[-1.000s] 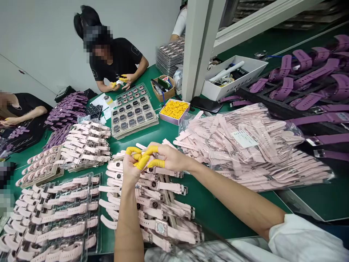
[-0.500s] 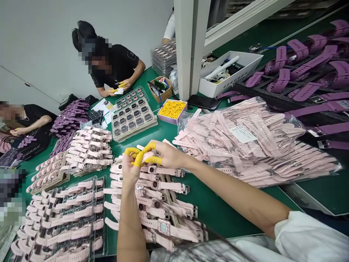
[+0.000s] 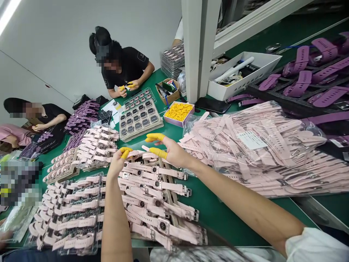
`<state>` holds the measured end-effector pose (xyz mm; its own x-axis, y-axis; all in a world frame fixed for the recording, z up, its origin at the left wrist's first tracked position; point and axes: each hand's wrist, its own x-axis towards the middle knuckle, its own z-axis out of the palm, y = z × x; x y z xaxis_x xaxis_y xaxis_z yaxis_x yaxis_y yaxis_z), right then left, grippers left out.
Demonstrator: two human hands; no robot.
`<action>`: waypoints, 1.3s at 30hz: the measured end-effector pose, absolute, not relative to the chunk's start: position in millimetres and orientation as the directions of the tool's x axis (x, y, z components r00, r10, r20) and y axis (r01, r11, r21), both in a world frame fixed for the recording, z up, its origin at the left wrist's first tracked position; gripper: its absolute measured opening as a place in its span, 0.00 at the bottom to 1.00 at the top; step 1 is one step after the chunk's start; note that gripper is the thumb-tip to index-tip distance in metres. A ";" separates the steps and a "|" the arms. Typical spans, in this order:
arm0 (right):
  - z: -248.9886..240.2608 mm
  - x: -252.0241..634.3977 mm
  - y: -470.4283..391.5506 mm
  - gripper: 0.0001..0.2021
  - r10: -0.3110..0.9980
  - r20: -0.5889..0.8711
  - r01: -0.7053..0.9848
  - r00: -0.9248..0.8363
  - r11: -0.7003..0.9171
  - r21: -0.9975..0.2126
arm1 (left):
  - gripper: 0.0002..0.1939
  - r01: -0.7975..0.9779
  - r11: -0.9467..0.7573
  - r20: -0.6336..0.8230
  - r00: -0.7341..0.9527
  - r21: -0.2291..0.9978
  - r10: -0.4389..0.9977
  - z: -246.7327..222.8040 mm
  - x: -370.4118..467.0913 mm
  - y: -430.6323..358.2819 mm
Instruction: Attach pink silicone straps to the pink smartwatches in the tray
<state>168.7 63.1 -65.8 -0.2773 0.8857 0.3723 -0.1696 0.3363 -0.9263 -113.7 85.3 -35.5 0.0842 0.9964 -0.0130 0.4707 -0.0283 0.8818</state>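
Observation:
Yellow finger covers are on both my hands. My left hand is closed at the far left corner of the stack of pink-strapped watches, its fingertips at a pink strap. To its right, my right hand is open, thumb and fingers apart, above the far edge of the same stack, with nothing between the fingers. Pink straps lie just below its thumb. The watches rest in rows on trays, several with round dark sensors facing up.
Left are more pink watches on clear trays. Ahead are trays of watch faces and a box of yellow finger covers. Bagged pink straps and purple watches lie right. Two people sit across the table.
My hands have moved apart: the left went left and down to the stack, the right opened and lifted off. The pink piece between them is gone from there. The view has shifted.

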 end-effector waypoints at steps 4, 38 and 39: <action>-64.2 170.9 64.7 0.21 0.894 0.366 -0.165 -0.259 0.333 -0.928 | 0.22 0.515 -0.009 -0.089 0.166 0.857 0.982 -50.4 -115.0 85.2; -58.6 171.3 62.8 0.18 0.928 0.270 -0.138 -0.259 0.241 -0.961 | 0.09 0.982 -0.148 -0.227 0.119 -0.115 0.967 -28.1 -190.9 61.5; -58.5 171.3 62.8 0.18 0.928 0.270 -0.135 -0.257 0.242 -0.961 | 0.09 0.977 -0.159 -0.219 0.126 -0.140 0.967 -21.4 -189.8 59.9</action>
<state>171.3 62.8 -58.5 -0.2571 0.9278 0.2702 -0.1348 0.2425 -0.9607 -189.8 59.9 -21.4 0.1263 0.9675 -0.2191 0.9772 -0.1594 -0.1403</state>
